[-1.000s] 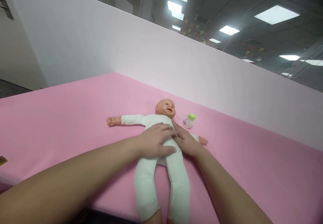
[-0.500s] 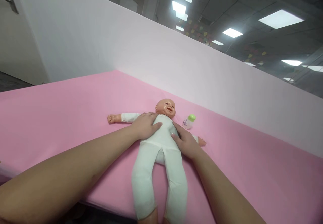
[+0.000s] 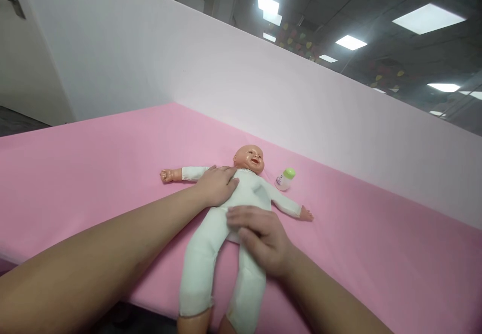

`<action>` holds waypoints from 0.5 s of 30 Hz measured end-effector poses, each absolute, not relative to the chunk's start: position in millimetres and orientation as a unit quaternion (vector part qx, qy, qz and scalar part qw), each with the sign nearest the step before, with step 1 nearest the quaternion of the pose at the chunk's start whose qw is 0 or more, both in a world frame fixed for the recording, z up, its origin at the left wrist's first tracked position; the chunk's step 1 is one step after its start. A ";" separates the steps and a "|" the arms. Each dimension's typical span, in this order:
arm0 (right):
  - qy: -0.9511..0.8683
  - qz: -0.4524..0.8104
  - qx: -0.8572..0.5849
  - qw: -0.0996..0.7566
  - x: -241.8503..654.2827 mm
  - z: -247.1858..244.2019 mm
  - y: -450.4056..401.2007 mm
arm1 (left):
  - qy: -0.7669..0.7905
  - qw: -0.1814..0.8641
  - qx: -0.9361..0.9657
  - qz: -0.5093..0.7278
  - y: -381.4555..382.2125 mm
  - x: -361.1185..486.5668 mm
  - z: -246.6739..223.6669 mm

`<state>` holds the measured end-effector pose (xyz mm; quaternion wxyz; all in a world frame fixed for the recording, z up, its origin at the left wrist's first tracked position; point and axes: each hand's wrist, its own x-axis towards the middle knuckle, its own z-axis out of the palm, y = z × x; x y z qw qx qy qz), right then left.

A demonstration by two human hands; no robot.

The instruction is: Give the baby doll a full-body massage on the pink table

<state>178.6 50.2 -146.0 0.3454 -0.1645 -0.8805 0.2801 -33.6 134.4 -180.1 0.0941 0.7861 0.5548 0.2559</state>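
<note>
A baby doll point(image 3: 246, 188) with a white cloth body lies on its back on the pink-covered table point(image 3: 113, 145), head away from me and arms spread. My left hand point(image 3: 217, 186) rests on the doll's chest and shoulder on the left, fingers stretched out. Over the hips and the top of the leg on the right is my right hand point(image 3: 263, 236), slightly blurred, its fingers extended and thumb apart. Whether it presses on the cloth I cannot tell. Beside the doll's shoulder on the right stands a small clear bottle point(image 3: 285, 179) with a green cap, touched by neither hand.
A white partition point(image 3: 233, 73) rises along the back edge of the table. Behind it are ceiling lights point(image 3: 429, 18). A door with a metal handle point(image 3: 13, 0) is at the far left. The table's front edge shows at the lower left.
My right hand has moved from the doll's side down and left over its hips, uncovering the arm on the right. The doll's legs have shifted left. My left hand stays on the chest.
</note>
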 end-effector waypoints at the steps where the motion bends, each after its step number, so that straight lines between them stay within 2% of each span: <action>1: -0.881 0.255 -0.203 0.343 182.6 -151.3 61.0 | 0.554 0.094 0.787 0.254 134.5 -33.5 -180.5; 4: -0.886 0.184 -0.310 0.291 197.1 -164.2 94.1 | 0.549 0.095 0.792 0.250 135.3 -33.3 -181.8; 7: -0.877 0.164 -0.377 0.247 208.3 -172.2 119.9 | 0.543 0.092 0.797 0.250 136.2 -33.6 -183.1; 15: -0.823 0.204 -0.474 0.237 218.7 -167.7 138.3 | 0.538 0.095 0.800 0.248 138.4 -38.7 -185.9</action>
